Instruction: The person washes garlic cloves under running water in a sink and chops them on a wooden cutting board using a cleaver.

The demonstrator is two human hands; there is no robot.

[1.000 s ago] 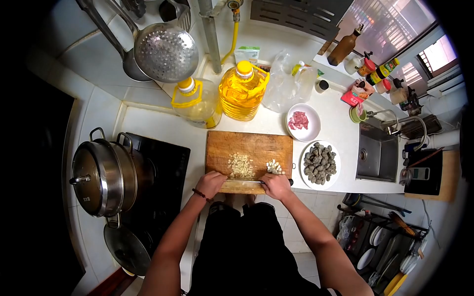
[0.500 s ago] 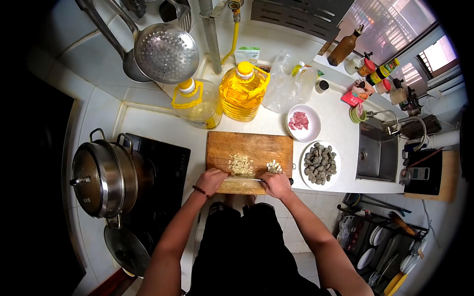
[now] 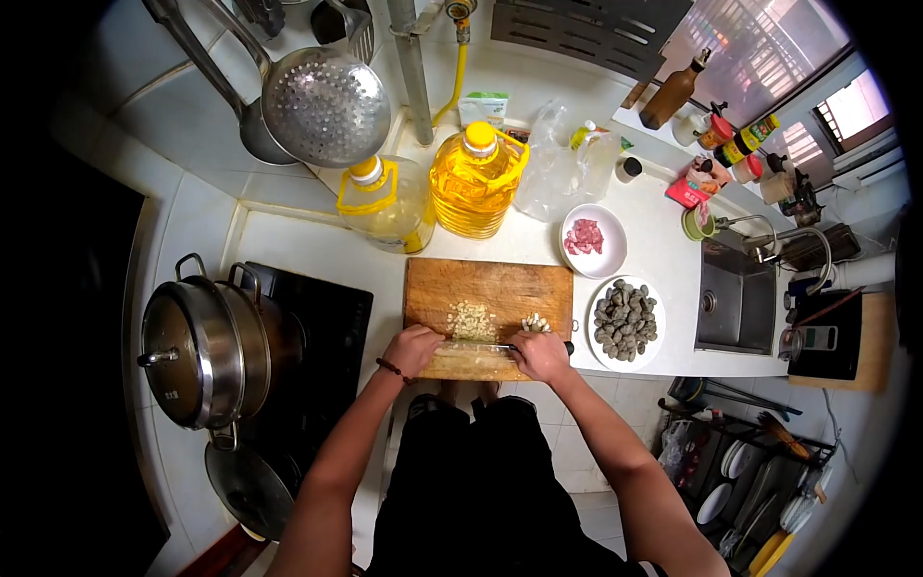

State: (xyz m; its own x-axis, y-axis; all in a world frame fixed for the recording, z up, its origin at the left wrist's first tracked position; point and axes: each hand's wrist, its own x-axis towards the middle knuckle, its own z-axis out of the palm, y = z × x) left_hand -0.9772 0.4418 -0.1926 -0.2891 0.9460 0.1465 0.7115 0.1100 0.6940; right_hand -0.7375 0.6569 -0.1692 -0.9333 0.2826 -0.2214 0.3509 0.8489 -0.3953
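Observation:
A knife (image 3: 476,343) lies across the near part of a wooden cutting board (image 3: 490,279), its blade pointing left. My right hand (image 3: 540,355) is closed on it near the handle, whose dark end shows at the right. My left hand (image 3: 413,350), with a beaded bracelet at the wrist, is closed at the blade's left end. Chopped pale bits (image 3: 471,320) lie just beyond the blade. A smaller heap of pale pieces (image 3: 535,323) sits beyond my right hand.
Right of the board are a bowl of pink meat (image 3: 584,237) and a plate of grey shellfish (image 3: 625,319). Behind it stand an oil bottle (image 3: 473,192) and a paler bottle (image 3: 394,216). A steel pot (image 3: 197,351) is on the left; the sink (image 3: 735,298) is at right.
The whole view has shifted very slightly. Both hands keep their hold on the knife, with almost no movement over the board.

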